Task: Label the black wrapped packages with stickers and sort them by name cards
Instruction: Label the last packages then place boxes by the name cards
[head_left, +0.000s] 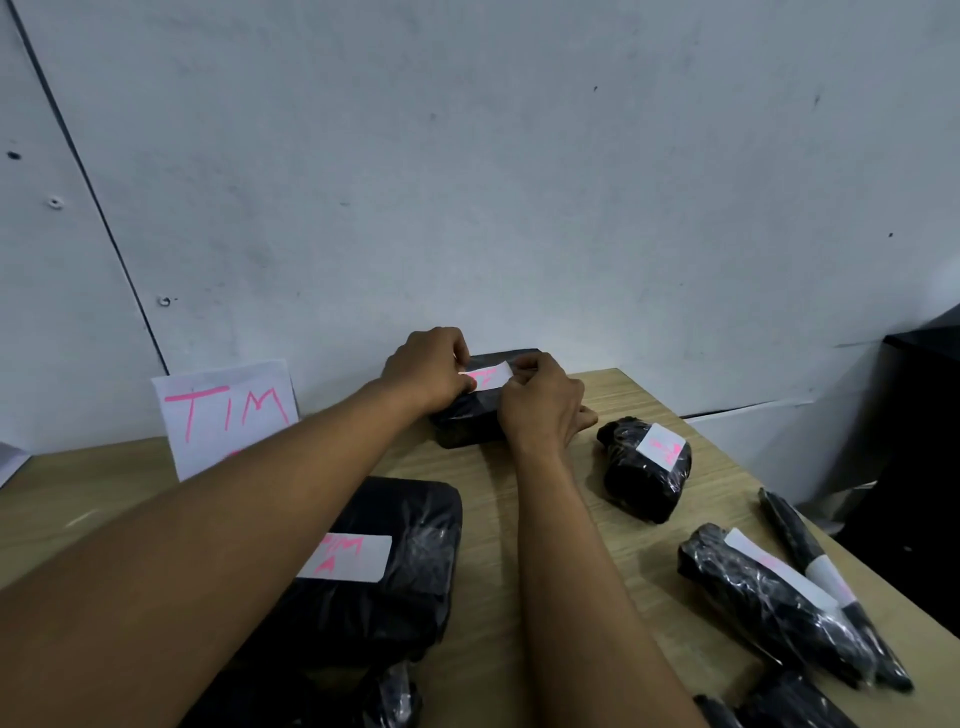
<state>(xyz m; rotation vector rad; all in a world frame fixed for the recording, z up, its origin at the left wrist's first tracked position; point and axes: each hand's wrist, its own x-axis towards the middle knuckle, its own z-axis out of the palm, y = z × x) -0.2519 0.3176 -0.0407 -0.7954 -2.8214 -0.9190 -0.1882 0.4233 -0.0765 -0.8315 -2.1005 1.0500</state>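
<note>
Both hands work on a black wrapped package (470, 421) at the far edge of the tabletop (524, 525), close to the wall. The left hand (428, 371) and the right hand (540, 400) each pinch an end of a white sticker (487, 375) with pink writing, fingers curled down onto it, holding it across the top of the package. The step in hand looks like the labelling itself: the sticker is being laid or smoothed down, and whether it is fully stuck cannot be told.

To the left, a name card (228, 415) reading "TIM" leans against the wall. In front of it lies a large package (395, 597) already bearing a pink-lettered sticker, partly hidden by the left forearm. On the right side lie a small labelled package (641, 475) and, nearer the edge, a long labelled package (769, 597) just beside a thin dark roll (795, 535).

The next move probably calls for pressing the sticker flat from middle to ends, reading its name, then carrying the package to the matching card. The glossy wrap may let the sticker wrinkle or lift.
</note>
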